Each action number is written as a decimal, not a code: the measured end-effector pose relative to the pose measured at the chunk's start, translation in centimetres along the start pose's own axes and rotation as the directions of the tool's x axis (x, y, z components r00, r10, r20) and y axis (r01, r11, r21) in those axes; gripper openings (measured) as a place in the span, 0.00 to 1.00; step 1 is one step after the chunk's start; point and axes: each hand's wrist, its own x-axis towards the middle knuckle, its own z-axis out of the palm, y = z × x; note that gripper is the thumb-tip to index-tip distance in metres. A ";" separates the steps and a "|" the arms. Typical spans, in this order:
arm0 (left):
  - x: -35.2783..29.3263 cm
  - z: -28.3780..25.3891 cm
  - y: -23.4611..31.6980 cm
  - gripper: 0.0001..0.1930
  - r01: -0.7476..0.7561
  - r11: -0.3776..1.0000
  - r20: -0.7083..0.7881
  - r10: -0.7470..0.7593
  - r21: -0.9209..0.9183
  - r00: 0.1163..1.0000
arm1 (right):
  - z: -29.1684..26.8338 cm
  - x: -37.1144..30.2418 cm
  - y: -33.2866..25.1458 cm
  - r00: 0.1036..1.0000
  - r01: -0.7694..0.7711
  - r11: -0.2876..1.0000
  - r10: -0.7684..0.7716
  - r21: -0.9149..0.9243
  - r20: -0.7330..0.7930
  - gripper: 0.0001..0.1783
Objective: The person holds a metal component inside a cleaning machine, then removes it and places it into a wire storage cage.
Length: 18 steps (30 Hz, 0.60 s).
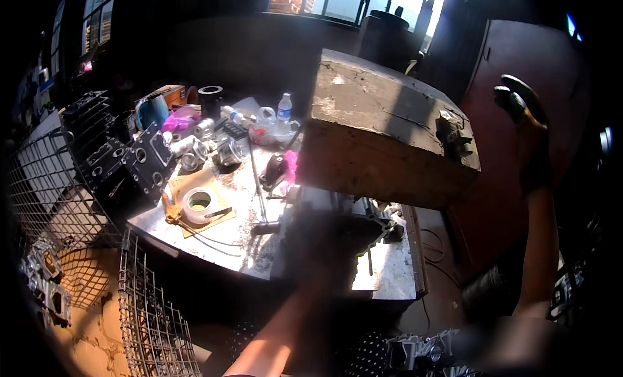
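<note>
My left forearm reaches up from the lower edge to the table, where my left hand point(321, 247) is lost in deep shadow and blur. It is at or beside a dark metal part with a jagged edge point(366, 237); whether its fingers grip that part cannot be made out. At the far right my right hand point(524, 111), in what looks like a dark glove, is raised in the air. A gap shows between its thumb and curved fingers, with nothing plainly held. Low at the front lies a grey metal casting point(431, 351).
A big box-like block point(389, 153) rises over the table's far right. The sunlit table point(227, 244) bears a tape roll point(200, 204), a hammer-like tool point(265, 228), a plastic bottle point(284, 108), silvery parts point(227, 151) and dark plates point(148, 158). Wire baskets point(152, 305) stand left.
</note>
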 end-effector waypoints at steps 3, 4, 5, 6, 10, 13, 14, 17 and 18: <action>0.6 0.2 0.9 0.29 -0.054 0.997 -0.013 0.053 -0.049 0.999 | -1.4 7.0 2.8 0.998 0.029 0.963 -0.012 -0.268 0.066 0.27; -0.5 -1.0 -3.4 0.29 0.070 0.994 -0.027 -0.068 0.080 0.997 | 4.8 12.1 4.4 0.991 0.118 0.979 -0.106 -0.164 0.081 0.27; 0.4 -0.2 -0.4 0.29 -0.021 0.999 -0.026 0.020 -0.028 0.999 | 1.5 12.6 4.7 0.991 0.075 0.942 -0.034 -0.327 0.129 0.27; 0.9 0.6 2.0 0.29 -0.096 0.988 -0.025 0.094 -0.121 0.995 | -0.3 12.8 5.5 0.983 0.038 0.891 0.047 -0.452 0.176 0.28; 0.6 0.2 0.6 0.29 -0.065 0.992 -0.019 0.064 -0.110 0.998 | 5.6 18.2 8.5 0.936 0.008 0.869 0.167 -0.494 0.309 0.29; 0.4 0.5 -0.2 0.28 -0.039 0.987 -0.014 0.037 -0.153 0.999 | 8.8 20.9 7.4 0.872 -0.085 0.843 0.321 -0.531 0.370 0.29; 0.5 0.2 0.1 0.28 -0.016 0.983 -0.009 0.014 -0.184 1.000 | 9.5 21.4 7.4 0.863 -0.092 0.841 0.334 -0.532 0.378 0.29; 1.3 -0.6 1.0 0.28 0.012 0.967 -0.019 -0.017 -0.255 1.000 | 12.3 23.2 7.6 0.870 -0.118 0.888 0.309 -0.445 0.386 0.29; 1.5 -0.9 1.3 0.28 0.016 0.960 -0.020 -0.022 -0.279 1.000 | 12.9 24.0 7.3 0.877 -0.131 0.907 0.294 -0.399 0.381 0.29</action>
